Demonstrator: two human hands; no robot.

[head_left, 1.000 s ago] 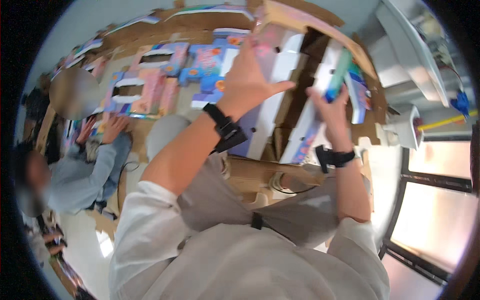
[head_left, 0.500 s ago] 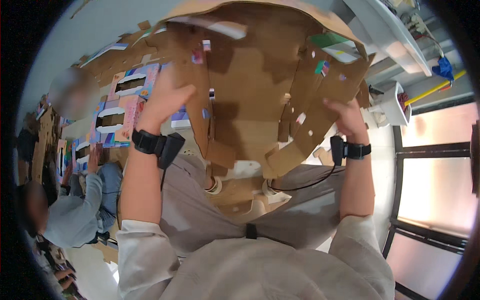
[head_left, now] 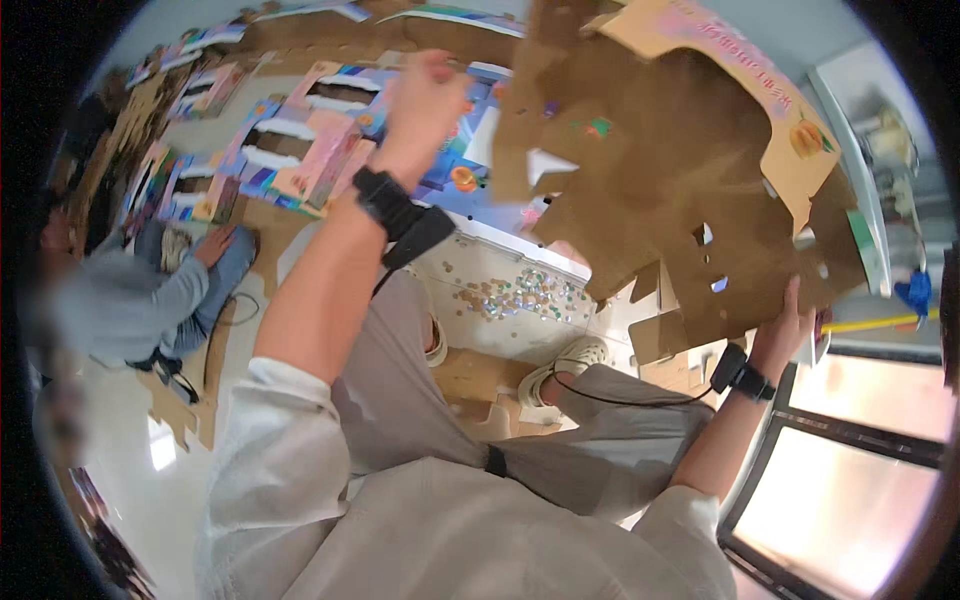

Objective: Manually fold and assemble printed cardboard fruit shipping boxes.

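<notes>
A large brown cardboard sheet with punched holes and cut flaps hangs tilted at the right. My right hand is closed on its lower right edge, thumb upward. Part of the sheet folds over at the top, showing a peach printed face. My left hand is raised left of the sheet and apart from it, fingers curled; what they hold, if anything, is hidden. Beneath that hand lies a stack of blue printed cardboard, its near side white.
Printed cardboard pieces with oblong openings lie in rows at the left. A seated person is beside them. Small punched-out scraps litter the floor before my shoes. A yellow pole and a framed glass panel stand at the right.
The cardboard has swung to the right and tilted, uncovering the blue printed stack and floor scraps. My right hand moved right and down with it; my left hand rose and moved right.
</notes>
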